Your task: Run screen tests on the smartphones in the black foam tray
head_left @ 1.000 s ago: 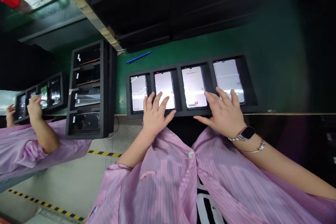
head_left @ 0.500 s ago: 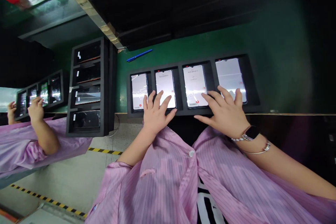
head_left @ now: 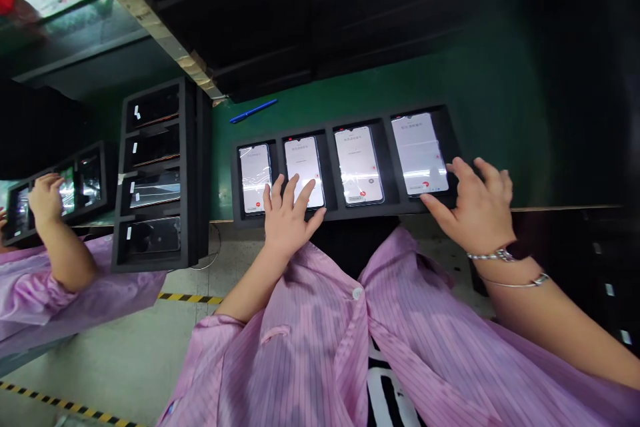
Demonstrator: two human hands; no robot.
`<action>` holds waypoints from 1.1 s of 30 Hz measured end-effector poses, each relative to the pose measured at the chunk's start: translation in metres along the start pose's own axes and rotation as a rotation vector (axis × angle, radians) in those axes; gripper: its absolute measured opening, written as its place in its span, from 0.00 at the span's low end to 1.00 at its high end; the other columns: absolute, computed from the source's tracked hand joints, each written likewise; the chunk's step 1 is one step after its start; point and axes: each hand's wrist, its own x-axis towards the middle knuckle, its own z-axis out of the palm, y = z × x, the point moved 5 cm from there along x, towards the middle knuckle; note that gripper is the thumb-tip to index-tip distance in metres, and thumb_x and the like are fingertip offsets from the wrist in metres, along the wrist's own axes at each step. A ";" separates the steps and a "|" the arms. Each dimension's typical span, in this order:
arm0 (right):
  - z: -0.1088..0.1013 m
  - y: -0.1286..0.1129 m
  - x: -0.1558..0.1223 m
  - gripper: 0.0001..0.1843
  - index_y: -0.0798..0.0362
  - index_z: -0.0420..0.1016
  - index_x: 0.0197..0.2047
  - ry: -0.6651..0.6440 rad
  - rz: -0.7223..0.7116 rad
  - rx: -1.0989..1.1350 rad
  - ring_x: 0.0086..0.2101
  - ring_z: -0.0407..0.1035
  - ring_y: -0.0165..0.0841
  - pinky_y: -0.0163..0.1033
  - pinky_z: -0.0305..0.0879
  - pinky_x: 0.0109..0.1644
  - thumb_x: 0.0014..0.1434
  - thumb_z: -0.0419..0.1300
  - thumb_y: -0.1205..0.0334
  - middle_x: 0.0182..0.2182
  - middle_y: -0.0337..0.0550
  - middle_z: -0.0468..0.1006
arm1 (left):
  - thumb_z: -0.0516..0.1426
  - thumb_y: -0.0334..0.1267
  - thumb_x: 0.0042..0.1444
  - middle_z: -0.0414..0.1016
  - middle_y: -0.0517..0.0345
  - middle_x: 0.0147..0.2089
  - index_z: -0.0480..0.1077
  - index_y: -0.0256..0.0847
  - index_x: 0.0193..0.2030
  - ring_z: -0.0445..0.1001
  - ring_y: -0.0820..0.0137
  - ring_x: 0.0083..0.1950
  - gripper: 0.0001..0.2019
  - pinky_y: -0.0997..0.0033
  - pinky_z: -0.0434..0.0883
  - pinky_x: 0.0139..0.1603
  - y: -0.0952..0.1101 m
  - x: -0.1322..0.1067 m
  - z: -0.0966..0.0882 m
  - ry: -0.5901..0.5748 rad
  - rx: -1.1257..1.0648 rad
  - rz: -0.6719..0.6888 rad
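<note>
A black foam tray [head_left: 345, 215] holds several smartphones side by side, their screens lit white with small text and a red mark. My left hand [head_left: 287, 223] lies with its fingers apart over the lower edge of the second phone [head_left: 303, 157]. The first phone [head_left: 254, 177] and third phone [head_left: 359, 163] are untouched. My right hand [head_left: 477, 203] sits at the tray's right end, with its thumb at the lower corner of the fourth phone [head_left: 418, 152]. Neither hand grips anything.
A black foam rack [head_left: 160, 173] with dark-screened phones stands left of the tray. A blue pen [head_left: 253, 111] lies on the green mat [head_left: 490, 113]. Further left, a co-worker's hand [head_left: 46, 199] rests over another foam tray [head_left: 83, 190]. Black shelving [head_left: 300, 13] runs along the far side.
My right hand has slid right, off the third and fourth phones to the tray's end. The phone screens now show similar text, and the whole view has shifted slightly.
</note>
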 end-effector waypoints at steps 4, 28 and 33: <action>0.004 0.000 0.002 0.42 0.59 0.57 0.75 0.025 -0.018 0.022 0.69 0.55 0.61 0.69 0.56 0.70 0.70 0.50 0.37 0.63 0.62 0.73 | 0.60 0.54 0.66 0.70 0.46 0.71 0.71 0.51 0.68 0.60 0.41 0.76 0.26 0.34 0.51 0.77 -0.002 0.002 0.002 -0.037 -0.024 -0.024; 0.008 0.016 -0.009 0.42 0.61 0.68 0.70 0.230 -0.155 -0.054 0.65 0.64 0.59 0.62 0.67 0.65 0.67 0.48 0.36 0.53 0.63 0.80 | 0.58 0.56 0.66 0.68 0.36 0.70 0.65 0.39 0.68 0.62 0.48 0.74 0.30 0.42 0.61 0.74 -0.088 -0.048 -0.040 0.109 -0.091 -0.199; 0.012 0.021 -0.008 0.47 0.60 0.64 0.73 0.164 -0.029 -0.003 0.66 0.63 0.60 0.63 0.67 0.65 0.62 0.54 0.35 0.53 0.63 0.81 | 0.55 0.54 0.67 0.75 0.43 0.63 0.78 0.44 0.55 0.71 0.51 0.66 0.21 0.47 0.66 0.70 -0.086 -0.048 -0.024 0.062 -0.020 -0.266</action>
